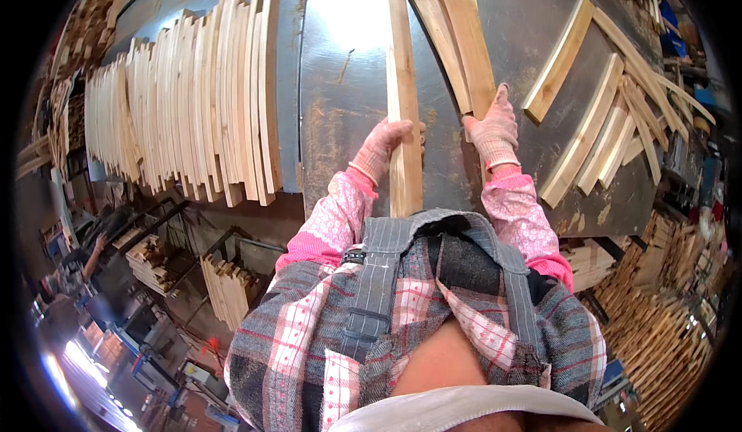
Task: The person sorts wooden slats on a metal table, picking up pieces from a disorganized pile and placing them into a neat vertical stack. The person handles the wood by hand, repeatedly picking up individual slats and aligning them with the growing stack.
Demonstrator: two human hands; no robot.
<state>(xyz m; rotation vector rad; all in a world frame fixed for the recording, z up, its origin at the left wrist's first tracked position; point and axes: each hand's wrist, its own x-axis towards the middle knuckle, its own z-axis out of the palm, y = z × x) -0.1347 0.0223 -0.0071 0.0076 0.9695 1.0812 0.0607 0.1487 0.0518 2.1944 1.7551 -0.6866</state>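
My left hand [379,150], in a pale pink work glove, is closed around a long, squared wooden strip [404,100]. The strip runs from near my waist toward the far edge of the metal table [340,115]. To its right, my gloved right hand [495,128] grips the near part of a wider wooden board [469,34], with the thumb on its left side and a finger along its right. Another board [439,38] lies against that board's left side, its near end beside my right thumb. My left fingertips are mostly hidden behind the strip.
Many pale strips [185,96] lie side by side on the left. Several loose pieces [583,130] lie at angles on the right of the table. Stacked wood [665,331] stands at the lower right, and a bundle of slats [226,289] sits below the table at left.
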